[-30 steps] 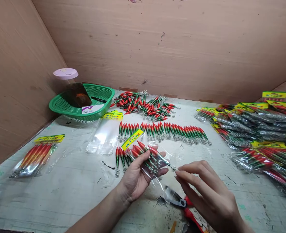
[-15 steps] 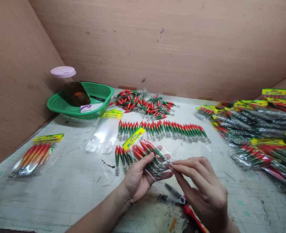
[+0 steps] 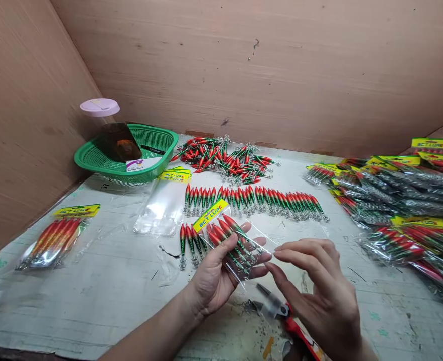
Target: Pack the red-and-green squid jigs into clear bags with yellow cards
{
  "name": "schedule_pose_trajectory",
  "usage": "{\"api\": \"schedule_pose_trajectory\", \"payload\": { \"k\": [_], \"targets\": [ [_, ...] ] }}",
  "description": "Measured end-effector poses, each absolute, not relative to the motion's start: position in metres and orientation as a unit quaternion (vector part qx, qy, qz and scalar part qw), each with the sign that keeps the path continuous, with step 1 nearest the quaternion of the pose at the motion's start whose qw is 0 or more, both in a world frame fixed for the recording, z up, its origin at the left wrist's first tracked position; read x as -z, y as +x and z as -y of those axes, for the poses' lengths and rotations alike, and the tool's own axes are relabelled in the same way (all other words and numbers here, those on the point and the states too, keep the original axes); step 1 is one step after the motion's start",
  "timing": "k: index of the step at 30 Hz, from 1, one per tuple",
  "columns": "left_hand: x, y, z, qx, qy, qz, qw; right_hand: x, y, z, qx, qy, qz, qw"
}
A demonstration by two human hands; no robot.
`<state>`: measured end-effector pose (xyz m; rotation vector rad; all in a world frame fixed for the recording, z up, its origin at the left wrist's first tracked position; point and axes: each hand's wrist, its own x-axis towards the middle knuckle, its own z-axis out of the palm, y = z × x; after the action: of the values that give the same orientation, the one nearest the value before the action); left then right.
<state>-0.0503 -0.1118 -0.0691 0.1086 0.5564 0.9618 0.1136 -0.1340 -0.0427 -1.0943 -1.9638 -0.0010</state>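
Observation:
My left hand (image 3: 219, 271) holds a clear plastic bag of fishing lures (image 3: 231, 240), tilted, its thumb across the front and its fingers behind. Inside lie several red and green lures with metal hooks, under a yellow "BCT LURE" header. Just right of the bag's open-looking lower edge is my right hand (image 3: 315, 291), thumb and forefinger apart with nothing visible between them. A few loose lures (image 3: 188, 243) lie behind my left wrist, and a long row of lures (image 3: 281, 201) stretches beyond. Red-handled pliers (image 3: 287, 313) rest on the table, partly hidden by my right hand.
A heap of loose lures (image 3: 225, 160) lies at the back. At left are a green basket (image 3: 93, 163) holding a lidded cup (image 3: 118, 143), empty bags (image 3: 159, 213) and a bag of orange lures (image 3: 55, 240). Packed lure bags (image 3: 402, 195) are piled at right.
My right thumb and forefinger have come apart and drawn back slightly from the bag's lower corner. My left hand keeps its hold on the bag. The whole view has shifted slightly.

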Motion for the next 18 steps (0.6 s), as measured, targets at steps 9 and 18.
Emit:
{"api": "schedule_pose_trajectory", "payload": {
  "k": [9, 18],
  "targets": [
    [0.067, -0.053, 0.109, -0.475, 0.054, -0.292, 0.828, 0.044, 0.117, 0.134, 0.041, -0.437, 0.787, 0.433],
    [0.055, -0.076, 0.093, -0.538, 0.049, -0.268, 0.797, 0.089, 0.126, 0.111, -0.162, -0.452, 0.857, 0.184]
  ]
}}
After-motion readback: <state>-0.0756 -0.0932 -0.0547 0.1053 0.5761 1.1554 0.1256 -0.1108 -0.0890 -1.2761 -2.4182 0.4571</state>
